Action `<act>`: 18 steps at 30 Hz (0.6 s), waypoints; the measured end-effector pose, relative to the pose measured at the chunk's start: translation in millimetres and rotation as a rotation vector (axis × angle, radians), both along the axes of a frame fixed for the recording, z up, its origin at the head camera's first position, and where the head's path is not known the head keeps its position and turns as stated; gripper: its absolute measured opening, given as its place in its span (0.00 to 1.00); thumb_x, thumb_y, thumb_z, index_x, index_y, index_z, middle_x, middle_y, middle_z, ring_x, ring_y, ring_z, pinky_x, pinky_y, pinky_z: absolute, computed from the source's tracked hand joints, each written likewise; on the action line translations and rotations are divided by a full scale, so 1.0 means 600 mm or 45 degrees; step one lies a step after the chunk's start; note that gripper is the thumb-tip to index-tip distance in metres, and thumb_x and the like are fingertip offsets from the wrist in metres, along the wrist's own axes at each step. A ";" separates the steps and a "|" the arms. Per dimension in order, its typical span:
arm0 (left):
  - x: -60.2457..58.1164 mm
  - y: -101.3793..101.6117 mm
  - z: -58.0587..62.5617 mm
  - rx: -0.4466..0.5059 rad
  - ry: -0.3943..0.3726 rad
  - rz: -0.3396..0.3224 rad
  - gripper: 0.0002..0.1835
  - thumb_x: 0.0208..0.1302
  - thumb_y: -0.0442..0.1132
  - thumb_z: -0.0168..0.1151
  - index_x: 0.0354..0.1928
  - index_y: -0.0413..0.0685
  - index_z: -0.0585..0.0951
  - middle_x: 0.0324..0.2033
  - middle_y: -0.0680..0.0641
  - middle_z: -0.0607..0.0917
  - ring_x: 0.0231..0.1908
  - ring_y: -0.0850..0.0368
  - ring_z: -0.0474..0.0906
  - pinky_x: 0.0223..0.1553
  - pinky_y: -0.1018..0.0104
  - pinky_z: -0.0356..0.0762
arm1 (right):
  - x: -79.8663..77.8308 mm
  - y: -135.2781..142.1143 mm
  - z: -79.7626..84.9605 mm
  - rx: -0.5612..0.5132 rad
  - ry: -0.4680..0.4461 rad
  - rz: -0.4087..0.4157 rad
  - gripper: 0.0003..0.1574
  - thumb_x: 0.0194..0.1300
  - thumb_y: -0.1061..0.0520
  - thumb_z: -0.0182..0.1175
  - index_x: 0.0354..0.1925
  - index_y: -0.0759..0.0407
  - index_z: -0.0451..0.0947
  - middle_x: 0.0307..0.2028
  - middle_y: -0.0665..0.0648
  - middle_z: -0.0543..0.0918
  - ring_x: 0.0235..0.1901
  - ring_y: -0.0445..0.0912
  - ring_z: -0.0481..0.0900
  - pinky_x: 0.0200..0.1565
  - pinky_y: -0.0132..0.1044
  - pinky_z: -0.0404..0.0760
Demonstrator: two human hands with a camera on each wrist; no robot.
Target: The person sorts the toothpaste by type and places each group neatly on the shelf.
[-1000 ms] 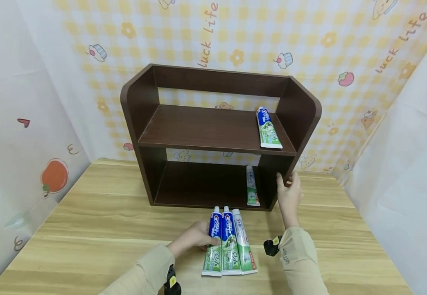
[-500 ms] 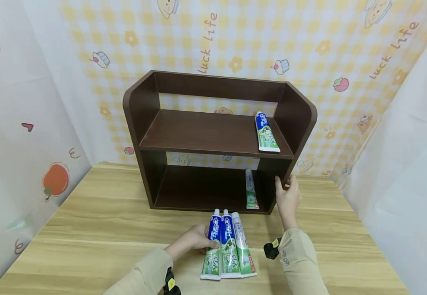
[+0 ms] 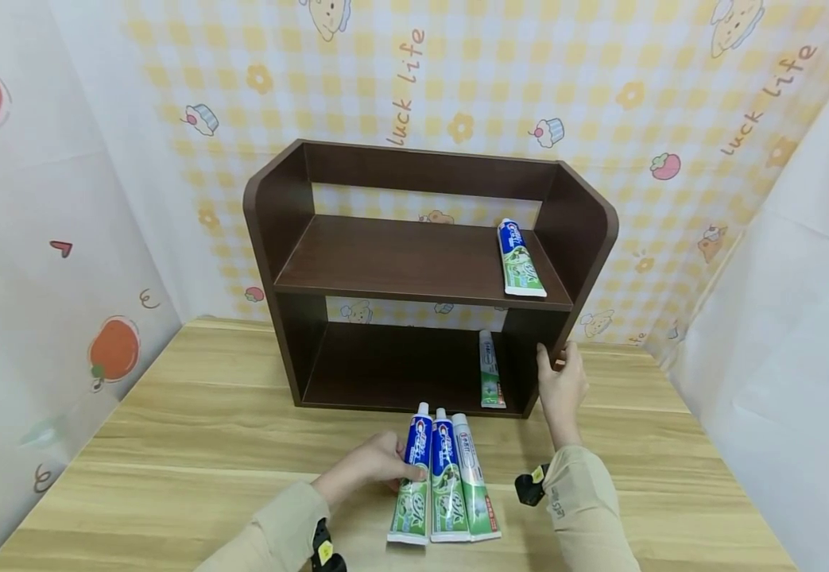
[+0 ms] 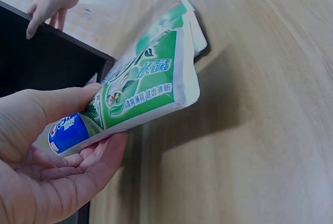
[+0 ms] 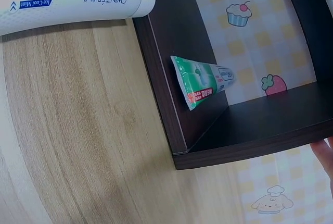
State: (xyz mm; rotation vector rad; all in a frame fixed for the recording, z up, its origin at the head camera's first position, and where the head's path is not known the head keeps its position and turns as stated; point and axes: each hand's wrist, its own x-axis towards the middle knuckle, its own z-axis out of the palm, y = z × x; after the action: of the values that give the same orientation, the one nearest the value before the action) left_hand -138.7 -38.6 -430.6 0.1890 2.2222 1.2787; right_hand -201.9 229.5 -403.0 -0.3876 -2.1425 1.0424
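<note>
My left hand point(image 3: 374, 461) pinches a blue-and-green toothpaste tube point(image 3: 414, 492) between thumb and fingers. In the left wrist view this toothpaste tube point(image 4: 143, 86) is tipped up, with a shadow on the wood beside it. To its right lie a matching blue-and-green tube point(image 3: 447, 486) and a white-and-green tube point(image 3: 476, 485), caps toward the shelf. With the thumb inside and fingers outside, my right hand point(image 3: 563, 391) grips the right side panel of a dark brown two-tier shelf point(image 3: 400, 254). Only some of its fingers point(image 5: 323, 153) show at the right wrist view's edge.
One blue-and-green tube point(image 3: 521, 262) lies at the right end of the upper board. Below it, a white-and-green tube point(image 3: 490, 372) lies near the right panel. The shelf stands on a wooden table point(image 3: 192, 445) before a patterned cloth point(image 3: 457, 71).
The left tube has come slightly away from the middle one in my left hand, opening a narrow gap. My right hand stays on the panel. The head view has shifted a little.
</note>
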 end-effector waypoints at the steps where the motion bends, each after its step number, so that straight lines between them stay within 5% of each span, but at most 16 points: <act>1: -0.001 -0.001 0.003 0.009 -0.002 -0.001 0.14 0.49 0.37 0.68 0.31 0.35 0.75 0.25 0.45 0.81 0.22 0.58 0.78 0.29 0.65 0.81 | 0.000 0.000 0.000 -0.001 0.000 0.001 0.16 0.60 0.52 0.58 0.34 0.64 0.68 0.37 0.66 0.79 0.36 0.61 0.79 0.44 0.53 0.68; 18: -0.007 -0.013 0.035 0.030 0.037 -0.044 0.13 0.50 0.39 0.68 0.31 0.36 0.77 0.24 0.46 0.83 0.22 0.59 0.78 0.29 0.63 0.81 | 0.000 0.000 -0.002 0.014 0.011 0.014 0.15 0.60 0.52 0.58 0.34 0.63 0.68 0.37 0.66 0.78 0.35 0.62 0.79 0.44 0.54 0.68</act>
State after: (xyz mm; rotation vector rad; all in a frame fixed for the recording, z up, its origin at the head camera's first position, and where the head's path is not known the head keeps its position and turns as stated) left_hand -143.1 -46.6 -409.7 0.2560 2.2192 1.2918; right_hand -201.6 229.6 -404.1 -0.3663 -2.1443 1.0358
